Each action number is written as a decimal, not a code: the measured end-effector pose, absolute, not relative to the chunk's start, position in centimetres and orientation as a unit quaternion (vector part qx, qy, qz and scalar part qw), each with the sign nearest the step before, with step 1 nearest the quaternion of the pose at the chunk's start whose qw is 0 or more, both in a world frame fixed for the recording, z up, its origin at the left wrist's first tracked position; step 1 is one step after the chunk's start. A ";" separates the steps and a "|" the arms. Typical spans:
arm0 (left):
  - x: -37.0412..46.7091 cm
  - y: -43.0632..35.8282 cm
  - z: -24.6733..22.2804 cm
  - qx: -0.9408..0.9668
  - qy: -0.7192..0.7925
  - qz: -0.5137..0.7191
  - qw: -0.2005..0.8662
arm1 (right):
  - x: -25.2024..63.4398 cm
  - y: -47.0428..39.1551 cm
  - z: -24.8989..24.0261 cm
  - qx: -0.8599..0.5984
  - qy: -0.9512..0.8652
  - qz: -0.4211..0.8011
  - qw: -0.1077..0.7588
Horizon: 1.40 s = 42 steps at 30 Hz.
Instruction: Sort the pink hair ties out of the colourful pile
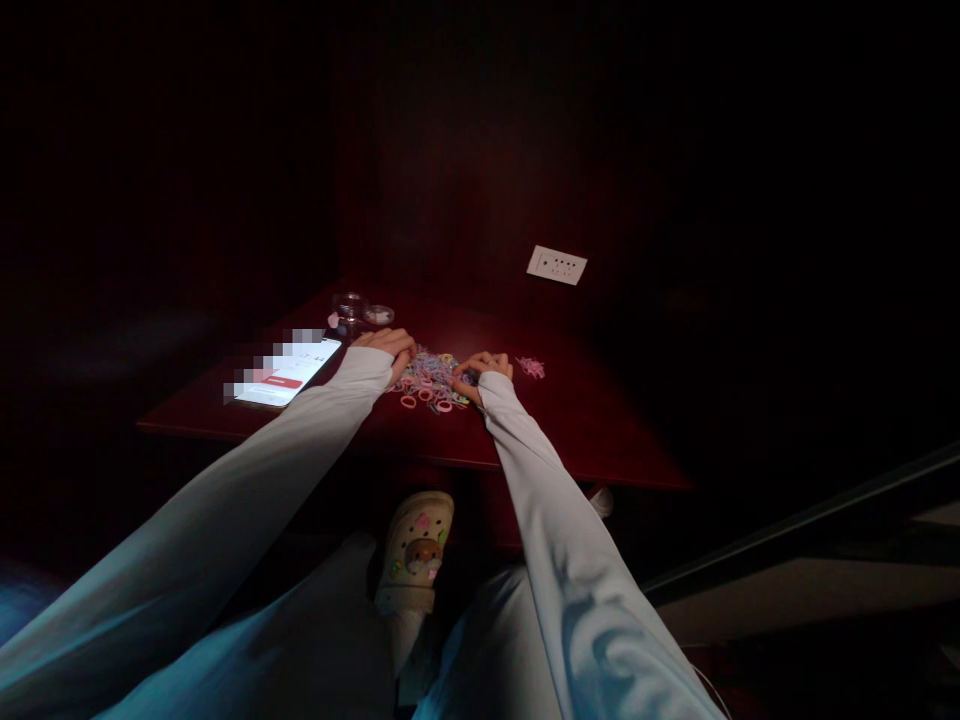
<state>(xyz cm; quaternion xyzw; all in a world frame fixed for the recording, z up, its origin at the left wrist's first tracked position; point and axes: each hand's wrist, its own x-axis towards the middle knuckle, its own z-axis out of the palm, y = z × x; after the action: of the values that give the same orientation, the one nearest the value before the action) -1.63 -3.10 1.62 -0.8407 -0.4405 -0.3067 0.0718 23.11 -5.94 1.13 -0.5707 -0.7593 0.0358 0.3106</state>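
Handling, near the middle of a glossy dark-red table (592, 430), a loose, multicoloured pile of small elastic-looking bands and rings (429, 374). Wearing pale grey long sleeves (322, 425). Resting the bare left hand (388, 345) against the pile's left side, curling the fingers downward; cannot tell whether gripping anything. Holding the bare right hand (486, 368) at the pile's right side, bending thumb and fingers toward each other; again cannot tell whether pinching a band. Lying apart, right of the right hand: a small pink cluster of similar pieces (531, 368). Listing further, left of the pile: a lit, partly pixelated smartphone (300, 365); beyond it, a clear round container (349, 305) and a shallow, clear round piece (379, 315), just beside. Judging from the pink cluster, probably sorting by colour; next calling for loosening the tangle and pinching out single bands cleanly.
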 end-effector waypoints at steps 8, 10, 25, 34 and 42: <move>-1.7 -3.4 2.0 -0.850 -0.430 -0.299 0.063 | 23.5 -4.8 0.4 -0.565 -0.755 0.061 0.327; -1.7 -3.5 2.0 -0.849 -0.428 -0.303 0.060 | 23.6 -4.5 0.3 -0.560 -0.751 0.068 0.343; -1.9 -3.6 2.2 -0.860 -0.419 -0.285 0.058 | 23.9 -4.6 0.4 -0.545 -0.680 0.134 0.471; -1.7 -3.8 2.2 -0.859 -0.418 -0.288 0.062 | 24.0 -4.0 0.5 -0.549 -0.657 0.132 0.499; -1.8 -3.8 2.1 -0.860 -0.415 -0.292 0.053 | 24.7 -3.3 -0.4 -0.548 -0.671 0.133 0.481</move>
<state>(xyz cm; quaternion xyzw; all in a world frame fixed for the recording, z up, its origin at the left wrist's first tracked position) -1.78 -3.76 2.13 -0.8597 -0.4155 -0.2924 0.0528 24.68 -3.35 -0.43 -0.5478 -0.6712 0.1327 0.4815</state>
